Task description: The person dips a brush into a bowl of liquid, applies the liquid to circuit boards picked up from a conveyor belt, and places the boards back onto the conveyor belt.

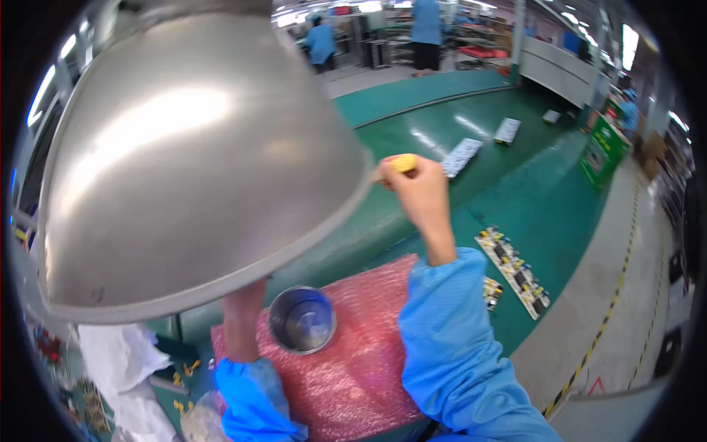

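A large grey metal hood [199,169], like a lamp shade, fills the upper left. My right hand [423,193] is raised beside its right rim. Its fingers are closed round a small yellow piece [403,163], mostly covered, whose kind I cannot make out. My left hand [244,306] reaches up behind the hood's lower rim; only the wrist and part of the hand show, and the fingers are hidden. To the right of that wrist a round metal cup [302,322] stands on pink bubble wrap [353,368]; its inside looks shiny.
A populated circuit board [513,271] lies on the green surface [545,199] right of my right sleeve. Farther off are pale rectangular units [462,157]. Yellow parts [191,367] and white cloth [121,361] lie at lower left. People in blue stand at the back.
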### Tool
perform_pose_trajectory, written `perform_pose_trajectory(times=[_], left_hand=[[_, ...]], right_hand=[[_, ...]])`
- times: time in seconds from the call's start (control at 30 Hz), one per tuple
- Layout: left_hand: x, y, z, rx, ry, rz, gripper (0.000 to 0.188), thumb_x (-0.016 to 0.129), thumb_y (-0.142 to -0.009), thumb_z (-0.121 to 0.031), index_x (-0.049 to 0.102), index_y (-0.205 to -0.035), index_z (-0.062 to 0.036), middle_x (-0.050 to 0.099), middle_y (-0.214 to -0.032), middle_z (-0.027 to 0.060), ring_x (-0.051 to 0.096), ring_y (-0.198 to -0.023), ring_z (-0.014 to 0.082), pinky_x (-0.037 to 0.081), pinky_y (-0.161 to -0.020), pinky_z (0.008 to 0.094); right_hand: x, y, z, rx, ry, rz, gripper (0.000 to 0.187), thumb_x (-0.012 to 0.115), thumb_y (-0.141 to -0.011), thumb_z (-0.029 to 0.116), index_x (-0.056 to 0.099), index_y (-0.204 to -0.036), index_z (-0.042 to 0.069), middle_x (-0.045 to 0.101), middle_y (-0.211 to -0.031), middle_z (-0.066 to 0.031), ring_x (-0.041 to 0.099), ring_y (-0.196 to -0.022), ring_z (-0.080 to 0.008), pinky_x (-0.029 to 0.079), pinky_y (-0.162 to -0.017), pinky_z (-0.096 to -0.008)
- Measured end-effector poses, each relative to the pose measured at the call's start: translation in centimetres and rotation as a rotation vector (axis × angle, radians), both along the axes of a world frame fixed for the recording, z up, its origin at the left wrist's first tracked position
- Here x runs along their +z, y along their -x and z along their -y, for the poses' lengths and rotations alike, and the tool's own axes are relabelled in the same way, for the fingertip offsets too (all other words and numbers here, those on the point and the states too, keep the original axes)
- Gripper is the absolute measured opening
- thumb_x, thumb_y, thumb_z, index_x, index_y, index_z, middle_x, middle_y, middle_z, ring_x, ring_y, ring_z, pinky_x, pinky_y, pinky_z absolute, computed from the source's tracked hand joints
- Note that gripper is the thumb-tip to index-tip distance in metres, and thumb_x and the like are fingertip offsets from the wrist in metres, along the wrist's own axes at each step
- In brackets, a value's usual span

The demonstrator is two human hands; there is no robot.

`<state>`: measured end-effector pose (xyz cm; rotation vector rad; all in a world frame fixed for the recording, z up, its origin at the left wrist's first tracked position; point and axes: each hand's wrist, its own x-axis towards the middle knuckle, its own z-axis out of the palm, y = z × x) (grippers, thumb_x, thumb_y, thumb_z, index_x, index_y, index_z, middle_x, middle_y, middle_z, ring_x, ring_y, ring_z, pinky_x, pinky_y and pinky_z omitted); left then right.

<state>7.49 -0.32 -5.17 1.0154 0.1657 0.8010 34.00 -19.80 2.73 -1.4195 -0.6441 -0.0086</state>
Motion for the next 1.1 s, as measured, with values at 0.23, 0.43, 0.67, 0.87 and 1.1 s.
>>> perform_pose_trajectory(times=[0.23,0.43,0.67,0.87,1.1], left_hand=[[1.9,-3.1,1.1,-0.181,0.309,0.029,0.052,0.043,-0.094,-0.037,0.036,-0.132,-0.0021,0.046,-0.130,0.0174,0.045,-0.123,0.0338,0.039,-0.103,0.0491],[-0.8,-7.0,-1.1,-0.327,0.131,-0.121,0.064,0.039,-0.093,-0.051,0.039,-0.130,0.0007,0.039,-0.134,0.0290,0.042,-0.123,0.0447,0.036,-0.104,0.0463],[0.2,-11.5,-2.4,-0.459,-0.371,-0.578,0.037,0.052,-0.092,-0.023,0.055,-0.119,0.0025,0.059,-0.117,0.0217,0.059,-0.106,0.0298,0.049,-0.086,0.0326],[-4.4,-7.6,-12.5,0.060,-1.035,-0.852,0.020,0.070,-0.075,-0.007,0.068,-0.091,0.0054,0.068,-0.079,0.0087,0.062,-0.069,0.0118,0.049,-0.060,0.0250],[-1.2,-1.6,-7.6,0.216,-1.419,-1.100,0.028,0.075,-0.068,-0.018,0.071,-0.091,-0.0038,0.065,-0.068,0.0128,0.062,-0.062,0.0188,0.048,-0.059,0.0331]], right_hand=[[2.2,1.2,1.5,0.067,-0.125,-0.002,0.018,0.066,-0.080,0.015,0.067,-0.083,-0.003,0.066,-0.068,-0.0089,0.062,-0.061,-0.0113,0.048,-0.057,-0.0259],[2.4,0.8,2.1,0.042,-0.123,0.011,0.019,0.064,-0.081,0.015,0.067,-0.084,-0.003,0.065,-0.067,-0.0095,0.062,-0.060,-0.0131,0.047,-0.057,-0.0271],[2.5,0.7,2.8,0.011,-0.085,0.047,0.020,0.063,-0.082,0.017,0.066,-0.084,-0.003,0.064,-0.066,-0.0096,0.062,-0.060,-0.0149,0.047,-0.058,-0.0278],[3.0,1.9,1.3,0.069,-0.099,0.048,0.019,0.064,-0.081,0.016,0.066,-0.084,-0.003,0.063,-0.064,-0.0090,0.058,-0.057,-0.0112,0.045,-0.054,-0.0276],[2.2,1.1,1.8,0.110,-0.113,0.019,0.018,0.065,-0.080,0.013,0.067,-0.085,-0.003,0.064,-0.066,-0.0039,0.057,-0.062,-0.0057,0.044,-0.054,-0.0224]])
